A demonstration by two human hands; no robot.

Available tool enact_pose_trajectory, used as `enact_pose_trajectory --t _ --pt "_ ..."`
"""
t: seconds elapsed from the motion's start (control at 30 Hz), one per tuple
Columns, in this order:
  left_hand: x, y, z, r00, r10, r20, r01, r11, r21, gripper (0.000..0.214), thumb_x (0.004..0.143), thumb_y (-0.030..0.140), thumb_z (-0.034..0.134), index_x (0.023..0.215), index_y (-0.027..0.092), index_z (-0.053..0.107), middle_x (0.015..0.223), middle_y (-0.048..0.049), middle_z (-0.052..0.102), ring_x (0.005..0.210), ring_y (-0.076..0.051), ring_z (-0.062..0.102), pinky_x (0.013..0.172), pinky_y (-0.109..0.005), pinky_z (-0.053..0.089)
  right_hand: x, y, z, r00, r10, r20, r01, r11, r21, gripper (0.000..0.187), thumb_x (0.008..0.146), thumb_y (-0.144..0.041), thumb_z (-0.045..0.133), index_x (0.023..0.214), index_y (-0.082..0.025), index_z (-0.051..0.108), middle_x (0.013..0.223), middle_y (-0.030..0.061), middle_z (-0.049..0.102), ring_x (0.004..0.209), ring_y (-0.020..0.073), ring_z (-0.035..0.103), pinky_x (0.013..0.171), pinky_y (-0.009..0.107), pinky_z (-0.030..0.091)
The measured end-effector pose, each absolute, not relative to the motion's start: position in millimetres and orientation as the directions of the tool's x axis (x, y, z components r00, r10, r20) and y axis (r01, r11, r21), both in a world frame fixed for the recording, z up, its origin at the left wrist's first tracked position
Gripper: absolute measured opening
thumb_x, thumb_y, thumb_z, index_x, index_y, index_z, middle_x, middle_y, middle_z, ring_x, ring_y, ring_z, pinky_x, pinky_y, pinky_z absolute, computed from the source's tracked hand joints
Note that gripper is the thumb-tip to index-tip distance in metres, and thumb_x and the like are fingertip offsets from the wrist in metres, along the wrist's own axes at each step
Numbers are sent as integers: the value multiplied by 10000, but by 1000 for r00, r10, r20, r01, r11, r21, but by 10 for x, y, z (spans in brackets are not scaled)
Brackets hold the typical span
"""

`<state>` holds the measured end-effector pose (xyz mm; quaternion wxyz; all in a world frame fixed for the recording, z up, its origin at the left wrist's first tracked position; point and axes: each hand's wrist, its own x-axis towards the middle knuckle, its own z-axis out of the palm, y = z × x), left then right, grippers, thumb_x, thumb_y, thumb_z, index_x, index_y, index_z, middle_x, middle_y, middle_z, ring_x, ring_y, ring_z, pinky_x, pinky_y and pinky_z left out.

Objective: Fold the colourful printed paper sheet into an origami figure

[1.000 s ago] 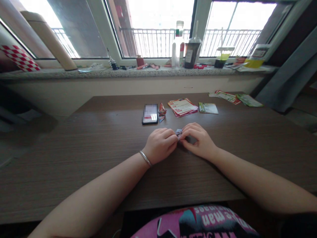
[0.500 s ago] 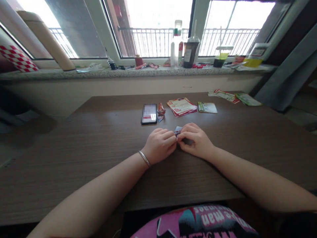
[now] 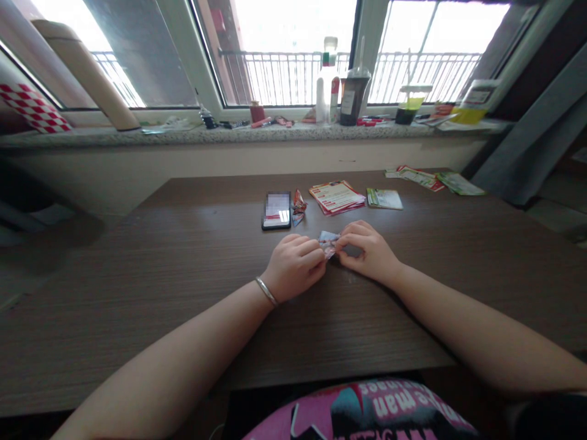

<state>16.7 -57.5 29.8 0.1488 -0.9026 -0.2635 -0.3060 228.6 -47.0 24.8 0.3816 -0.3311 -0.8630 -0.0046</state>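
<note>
A small folded paper piece [image 3: 328, 243], pale blue and reddish, is held between both hands just above the table. My left hand [image 3: 296, 266] is closed on its left side, with a silver bangle at the wrist. On the other side, my right hand [image 3: 367, 252] pinches the right edge between thumb and fingertips. Beyond the hands, an orange-red folded paper piece [image 3: 299, 208] lies beside a phone [image 3: 276, 211] whose screen is lit. Parts of the held paper are hidden by my fingers.
A stack of printed cards [image 3: 337, 198] and a smaller card pile [image 3: 384, 199] lie on the brown table [image 3: 160, 263]. More flat packets [image 3: 460, 184] are at the far right. The windowsill [image 3: 183, 135] carries a clear bottle [image 3: 326, 91], a dark cup [image 3: 352, 101] and other small things.
My right hand has shifted slightly right and away from my left hand. More of the folded paper now shows between them. The left hand has barely moved.
</note>
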Motion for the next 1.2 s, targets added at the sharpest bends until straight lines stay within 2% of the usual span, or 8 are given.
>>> enact_pose_trajectory --t 0.47,0.73,0.87,1.0,1.2 --pt "151 -571 309 689 354 632 543 -830 -127 203 881 229 480 705 189 574 725 0 608 636 -122 469 668 -272 377 2334 -432 228 -530 540 654 605 781 -155 65 773 -160 591 772 -209 633 796 35 638 808 183 552 762 327 467" --pt "135 -555 301 697 355 623 538 -833 -127 171 889 250 493 766 200 601 770 -3 628 678 -132 508 692 -271 401 2335 -443 234 -551 531 644 604 786 -131 75 777 -150 577 762 -207 625 786 34 638 802 180 555 760 320 465" --pt "96 -493 273 684 419 597 563 -823 -67 149 890 280 509 829 205 622 818 -13 642 739 -140 548 747 -282 421 2362 -433 226 -536 554 638 628 766 -138 84 779 -154 571 761 -218 621 791 35 637 807 187 556 758 329 462" --pt "41 -377 199 629 520 578 631 -776 12 168 890 278 517 803 189 631 816 -30 637 744 -143 568 725 -280 433 2400 -405 202 -519 579 629 653 743 -145 81 761 -147 574 740 -218 606 789 34 630 802 192 553 750 332 457" --pt "-30 -253 115 477 719 506 719 -650 246 142 879 246 537 892 198 670 913 -44 644 851 -162 599 774 -283 473 2417 -369 145 -453 647 614 725 667 -169 77 744 -140 576 722 -211 561 756 28 607 768 186 549 718 310 450"
